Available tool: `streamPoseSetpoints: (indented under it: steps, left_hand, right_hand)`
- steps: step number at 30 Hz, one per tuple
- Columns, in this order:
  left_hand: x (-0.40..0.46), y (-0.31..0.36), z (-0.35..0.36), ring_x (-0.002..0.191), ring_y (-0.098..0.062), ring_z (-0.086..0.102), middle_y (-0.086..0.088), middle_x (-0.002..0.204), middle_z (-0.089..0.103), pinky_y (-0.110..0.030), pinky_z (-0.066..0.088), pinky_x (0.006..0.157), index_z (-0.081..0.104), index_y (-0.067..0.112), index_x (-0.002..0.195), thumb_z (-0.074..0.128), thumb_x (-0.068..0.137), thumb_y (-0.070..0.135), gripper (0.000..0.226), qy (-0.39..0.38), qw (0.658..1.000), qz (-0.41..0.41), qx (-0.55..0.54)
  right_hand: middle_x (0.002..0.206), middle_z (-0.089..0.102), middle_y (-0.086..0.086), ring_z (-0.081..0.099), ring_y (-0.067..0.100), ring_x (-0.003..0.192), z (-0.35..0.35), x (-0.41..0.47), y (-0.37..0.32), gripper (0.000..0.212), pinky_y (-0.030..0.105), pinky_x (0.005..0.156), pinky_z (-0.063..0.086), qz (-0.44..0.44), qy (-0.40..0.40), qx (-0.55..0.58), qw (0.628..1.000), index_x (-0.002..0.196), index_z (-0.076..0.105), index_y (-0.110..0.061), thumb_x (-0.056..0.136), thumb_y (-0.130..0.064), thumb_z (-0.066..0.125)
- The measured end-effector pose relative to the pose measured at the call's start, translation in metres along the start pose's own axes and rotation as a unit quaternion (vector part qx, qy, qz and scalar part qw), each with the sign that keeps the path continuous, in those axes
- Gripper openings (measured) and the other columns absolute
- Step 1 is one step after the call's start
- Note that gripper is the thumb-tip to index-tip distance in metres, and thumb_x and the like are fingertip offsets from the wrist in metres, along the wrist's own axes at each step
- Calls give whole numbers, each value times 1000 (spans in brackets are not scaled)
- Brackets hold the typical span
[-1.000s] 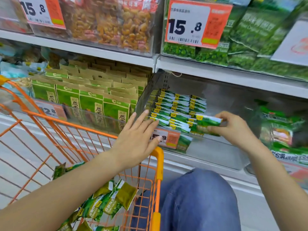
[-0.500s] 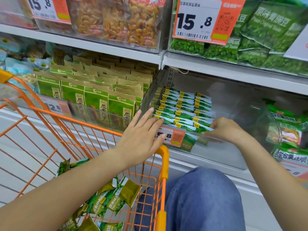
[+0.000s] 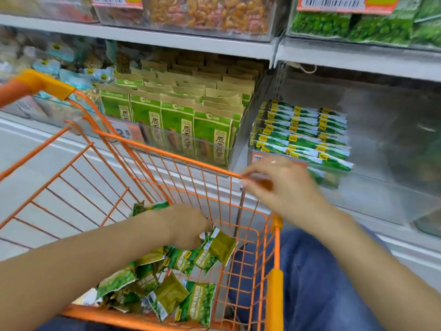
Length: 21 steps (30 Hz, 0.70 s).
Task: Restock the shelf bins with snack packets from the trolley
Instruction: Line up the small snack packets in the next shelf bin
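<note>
This is a shop, a supermarket snack aisle. White metal shelves [image 3: 181,43] carry clear plastic bins [image 3: 393,130] stocked with rows of packaged goods: tall green-and-tan paper snack bags [image 3: 176,125] standing in files, small green foil packets with yellow tags [image 3: 300,137] stacked flat, and loose golden snacks [image 3: 210,10] in a bin above. Orange-and-white price labels with barcodes [image 3: 334,3] hang on the bin fronts, and an orange wire shopping trolley [image 3: 167,154] loaded with green snack packets [image 3: 195,304] stands against the shelving.
</note>
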<state>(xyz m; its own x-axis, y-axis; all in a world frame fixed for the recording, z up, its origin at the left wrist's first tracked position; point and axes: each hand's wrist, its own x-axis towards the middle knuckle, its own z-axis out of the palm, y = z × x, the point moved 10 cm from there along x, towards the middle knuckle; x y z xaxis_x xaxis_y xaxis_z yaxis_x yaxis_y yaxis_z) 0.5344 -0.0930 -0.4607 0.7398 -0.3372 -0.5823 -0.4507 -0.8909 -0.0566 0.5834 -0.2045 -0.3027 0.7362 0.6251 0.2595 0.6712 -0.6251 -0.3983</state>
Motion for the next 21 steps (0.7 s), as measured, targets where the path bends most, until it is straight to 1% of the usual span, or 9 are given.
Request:
streamPoseSetpoints:
  steps: [1,3,5,9,12,14,16,18,21]
  left_hand:
    - [8,3,12,125,-28,45,-7,141,44,-40,44,96,34,20,145,51,94,36,56,-26,999,6,30]
    - [24,11,27,135,-30,34,-11,149,33,-45,35,107,23,16,149,54,93,36,68,-36,994,21,102]
    - [36,21,36,140,-31,25,-14,154,25,-47,23,115,18,13,151,53,93,39,72,-33,988,34,150]
    - [50,34,49,145,-35,13,-21,157,10,-45,10,119,-4,15,153,39,100,38,72,-34,986,27,163]
    - [51,41,53,141,-38,21,-24,153,21,-46,13,118,-14,16,151,40,101,29,75,-24,985,44,164]
    - [49,43,49,131,-38,37,-23,142,39,-45,27,112,-1,15,153,42,100,26,69,-24,992,53,114]
    - [44,38,31,109,-34,53,-16,120,57,-43,44,94,31,13,142,39,101,34,46,-1,999,41,-26]
    - [37,26,6,88,-23,55,-8,101,62,-34,45,76,50,13,119,42,100,43,36,7,986,27,-162]
    - [17,6,-34,77,-11,58,6,80,63,-22,40,64,62,15,98,58,92,44,30,0,945,37,-325]
  right_hand:
    - [116,64,-8,55,16,112,21,1,-8,29,38,94,44,-24,-42,-2,999,102,68,-28,89,-47,51]
    - [139,47,-11,34,12,134,45,1,-7,28,34,108,31,-26,-91,-20,995,114,63,-31,93,-44,51]
    - [145,40,-15,20,7,141,48,2,-1,30,29,110,22,-13,-94,-38,995,121,59,-35,95,-44,49]
    - [141,46,-15,25,5,140,44,2,6,29,25,107,24,4,-84,-14,996,121,60,-35,94,-43,50]
    - [133,54,-13,32,6,137,41,0,13,30,25,104,28,19,-58,16,998,117,63,-33,93,-43,49]
    - [132,55,-14,32,6,136,40,-1,15,32,27,104,29,26,-54,24,998,116,64,-33,93,-45,46]
    - [132,55,-14,32,6,137,40,-1,14,27,27,105,29,28,-53,33,998,116,64,-33,95,-40,49]
    - [129,57,-14,32,5,136,39,-2,14,25,26,105,28,31,-48,44,997,115,65,-31,95,-37,50]
    - [126,59,-14,35,5,134,39,-2,18,26,27,103,30,48,-46,55,996,112,66,-31,95,-40,48]
